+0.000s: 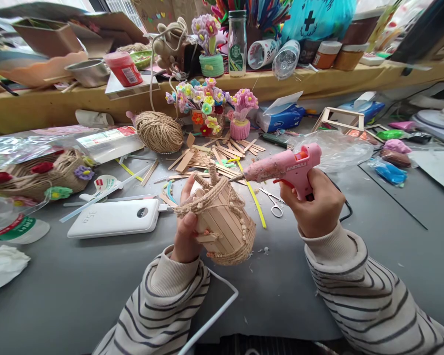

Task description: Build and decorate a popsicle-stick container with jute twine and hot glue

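Note:
My left hand (187,231) is closed around the side of a small craft house (222,224) made of wooden sticks and trimmed with twine. The house is tilted, its rope-wrapped top edge toward the back and its stick door side facing me. In my right hand (316,204) is a pink hot glue gun (281,167), gripped by its handle with a finger at the trigger. The gun's nozzle points left and is at the twine rim of the house; whether it touches cannot be told.
Behind the house lie loose wooden sticks (196,160) and a ball of twine (160,132). Scissors (274,201) rest under the glue gun. A white power bank (114,219) with a cable is at left, near a twine basket (40,172). A crowded shelf (318,79) runs along the back.

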`<action>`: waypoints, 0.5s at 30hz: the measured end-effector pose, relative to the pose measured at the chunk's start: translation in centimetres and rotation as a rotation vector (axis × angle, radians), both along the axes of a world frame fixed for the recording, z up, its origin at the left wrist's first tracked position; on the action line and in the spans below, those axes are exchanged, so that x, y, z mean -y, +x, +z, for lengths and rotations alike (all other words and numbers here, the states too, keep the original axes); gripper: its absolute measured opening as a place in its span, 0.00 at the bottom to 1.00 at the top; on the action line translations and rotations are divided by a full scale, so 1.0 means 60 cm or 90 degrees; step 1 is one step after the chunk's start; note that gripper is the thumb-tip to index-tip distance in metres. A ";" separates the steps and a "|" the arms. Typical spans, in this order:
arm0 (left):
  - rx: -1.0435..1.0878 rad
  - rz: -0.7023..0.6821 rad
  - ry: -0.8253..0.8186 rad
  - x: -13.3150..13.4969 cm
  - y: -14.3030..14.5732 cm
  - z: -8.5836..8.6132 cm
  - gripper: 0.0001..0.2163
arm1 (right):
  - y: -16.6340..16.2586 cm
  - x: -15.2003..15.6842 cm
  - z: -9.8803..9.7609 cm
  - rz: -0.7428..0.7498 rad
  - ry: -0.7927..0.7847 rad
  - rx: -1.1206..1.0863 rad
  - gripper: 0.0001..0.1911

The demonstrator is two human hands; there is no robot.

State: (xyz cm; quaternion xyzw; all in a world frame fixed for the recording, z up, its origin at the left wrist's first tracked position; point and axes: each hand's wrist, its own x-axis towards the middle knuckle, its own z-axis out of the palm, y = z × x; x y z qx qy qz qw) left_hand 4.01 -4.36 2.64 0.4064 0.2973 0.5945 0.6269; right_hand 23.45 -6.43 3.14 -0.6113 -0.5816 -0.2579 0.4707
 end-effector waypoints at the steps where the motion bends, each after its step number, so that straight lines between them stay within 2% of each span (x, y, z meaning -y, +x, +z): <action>1: -0.004 0.005 -0.001 0.000 0.001 0.001 0.32 | 0.000 0.000 0.000 -0.002 -0.002 0.000 0.13; 8: -0.013 0.026 -0.007 0.001 0.003 0.003 0.32 | -0.001 0.003 0.004 -0.014 -0.050 -0.014 0.11; 15: -0.023 0.014 -0.016 0.000 0.000 0.002 0.33 | 0.000 0.003 0.002 -0.024 -0.052 -0.017 0.10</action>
